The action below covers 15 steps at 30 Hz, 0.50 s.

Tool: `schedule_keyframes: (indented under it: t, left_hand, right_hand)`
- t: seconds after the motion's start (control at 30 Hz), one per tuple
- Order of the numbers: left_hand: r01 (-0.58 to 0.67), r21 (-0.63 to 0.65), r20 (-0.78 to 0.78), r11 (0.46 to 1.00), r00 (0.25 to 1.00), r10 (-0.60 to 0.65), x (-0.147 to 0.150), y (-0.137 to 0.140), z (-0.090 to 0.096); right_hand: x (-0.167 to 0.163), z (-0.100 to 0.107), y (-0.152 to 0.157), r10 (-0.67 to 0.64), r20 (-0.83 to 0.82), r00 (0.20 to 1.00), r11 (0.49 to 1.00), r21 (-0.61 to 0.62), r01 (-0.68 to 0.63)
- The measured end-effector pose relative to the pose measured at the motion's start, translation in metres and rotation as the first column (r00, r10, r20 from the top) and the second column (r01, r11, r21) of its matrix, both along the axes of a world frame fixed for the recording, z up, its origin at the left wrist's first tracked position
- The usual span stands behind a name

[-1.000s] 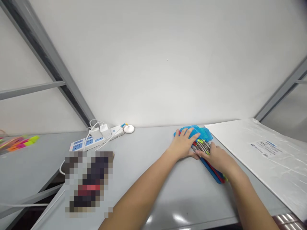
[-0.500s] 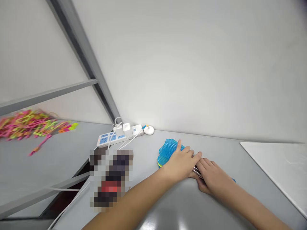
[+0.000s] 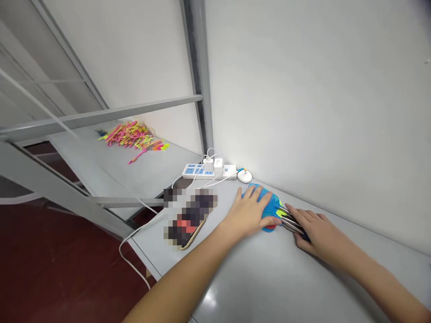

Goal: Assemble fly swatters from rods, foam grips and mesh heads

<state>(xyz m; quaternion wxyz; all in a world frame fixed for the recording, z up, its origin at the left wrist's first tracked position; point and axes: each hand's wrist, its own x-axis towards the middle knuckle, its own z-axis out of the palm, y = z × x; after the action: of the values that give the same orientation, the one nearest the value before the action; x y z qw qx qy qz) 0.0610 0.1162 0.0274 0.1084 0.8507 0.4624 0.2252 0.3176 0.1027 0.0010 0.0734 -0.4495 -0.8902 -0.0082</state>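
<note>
On the grey table lies a stack of fly swatters with blue mesh heads (image 3: 273, 207) and thin metal handles (image 3: 292, 221). Bits of yellow-green and red show at the base of the heads. My left hand (image 3: 247, 213) rests over the heads with its fingers spread and its thumb along the near edge. To the right, my right hand (image 3: 314, 228) wraps round the bundle of handles, its fingers on top and its thumb on the near side. The far ends of the handles are hidden under that hand.
Left of my hands is a phone (image 3: 198, 224), partly pixelated. Behind it stand a power strip (image 3: 230, 172) with chargers and cables, and a white round object (image 3: 244, 176). A pile of pink and yellow toys (image 3: 133, 135) lies on another table beyond a metal frame (image 3: 198, 80).
The view has swung to the left. My left hand has moved away from my right hand onto the mesh heads and spread out, so more of the metal handles shows between them.
</note>
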Motion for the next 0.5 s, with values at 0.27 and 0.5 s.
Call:
schedule_keyframes:
  t: [0.27,0.5]
  left_hand:
    - [-0.160,-0.186,0.433,0.969,0.872,0.227,-0.014,0.026,-0.022]
    - [-0.207,-0.354,0.585,0.912,0.712,0.388,-0.004,0.035,-0.039]
  right_hand:
    - [0.048,-0.009,-0.042,-0.375,-0.242,0.895,0.925,-0.160,0.344]
    - [0.046,-0.032,-0.075,-0.490,-0.387,0.781,0.871,-0.193,0.451]
